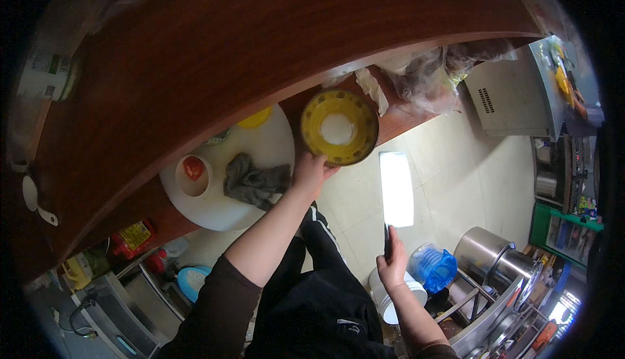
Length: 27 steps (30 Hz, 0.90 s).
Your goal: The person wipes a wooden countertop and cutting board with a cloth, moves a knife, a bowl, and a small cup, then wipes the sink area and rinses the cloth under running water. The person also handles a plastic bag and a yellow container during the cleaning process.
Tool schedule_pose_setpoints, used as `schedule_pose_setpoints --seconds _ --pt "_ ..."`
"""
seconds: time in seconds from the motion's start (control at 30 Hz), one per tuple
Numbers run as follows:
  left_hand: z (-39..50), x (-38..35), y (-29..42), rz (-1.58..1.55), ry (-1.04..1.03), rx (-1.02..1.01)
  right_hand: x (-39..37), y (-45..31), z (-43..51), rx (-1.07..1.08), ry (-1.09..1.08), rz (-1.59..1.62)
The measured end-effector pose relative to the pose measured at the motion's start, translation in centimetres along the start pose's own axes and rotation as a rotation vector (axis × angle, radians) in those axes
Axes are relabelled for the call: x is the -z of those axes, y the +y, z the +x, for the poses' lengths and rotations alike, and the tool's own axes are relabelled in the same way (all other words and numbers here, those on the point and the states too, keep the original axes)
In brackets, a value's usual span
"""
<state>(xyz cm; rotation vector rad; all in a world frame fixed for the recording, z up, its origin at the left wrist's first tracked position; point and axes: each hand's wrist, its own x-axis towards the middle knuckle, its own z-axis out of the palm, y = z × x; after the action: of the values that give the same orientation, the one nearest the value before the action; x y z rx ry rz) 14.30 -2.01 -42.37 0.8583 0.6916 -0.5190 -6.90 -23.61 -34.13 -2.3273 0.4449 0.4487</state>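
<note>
My left hand (pixel 312 175) grips the near rim of a yellow bowl (pixel 361 129) with a dark patterned edge and a pale round center. In my right hand (pixel 394 263) is a cleaver (pixel 396 190), held by its dark handle; its broad blade shines brightly and points away from me over the floor. Left of the bowl lies a round white cutting board (pixel 195 215). On it are a crumpled dark grey cloth (pixel 249 180) and a white cup (pixel 209 179) with a red piece, apparently tomato (pixel 193 168), inside. A yellow round item (pixel 255 117) is partly hidden by the shelf above.
A brown wooden shelf (pixel 219 41) overhangs the lower counter (pixel 178 217). Clear plastic bags (pixel 420 80) lie at the counter's right end. On the right are white buckets (pixel 403 303), a blue plastic bag (pixel 442 271) and steel pots (pixel 481 249). Another person's arm (pixel 579 107) shows far right.
</note>
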Motion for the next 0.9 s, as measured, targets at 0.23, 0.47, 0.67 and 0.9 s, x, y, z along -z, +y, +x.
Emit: schedule_pose_setpoints --seconds 0.23,0.47,0.67,0.9 --pt "1.2 -0.9 0.7 -0.2 -0.047 0.03 -1.1 0.3 -3.8 0.12 -0.11 -0.073" --pt "-4.9 4.8 0.1 0.56 0.053 -0.418 -0.8 -0.3 -6.7 0.194 -0.232 -0.132" --pt "-12.8 17.9 2.7 0.475 0.761 -0.741 0.1 -1.6 -8.4 0.31 -0.28 -0.254" --pt "-10.6 25.1 7.6 -0.057 0.479 -0.383 -0.9 -3.7 -9.8 0.539 -0.431 -0.308"
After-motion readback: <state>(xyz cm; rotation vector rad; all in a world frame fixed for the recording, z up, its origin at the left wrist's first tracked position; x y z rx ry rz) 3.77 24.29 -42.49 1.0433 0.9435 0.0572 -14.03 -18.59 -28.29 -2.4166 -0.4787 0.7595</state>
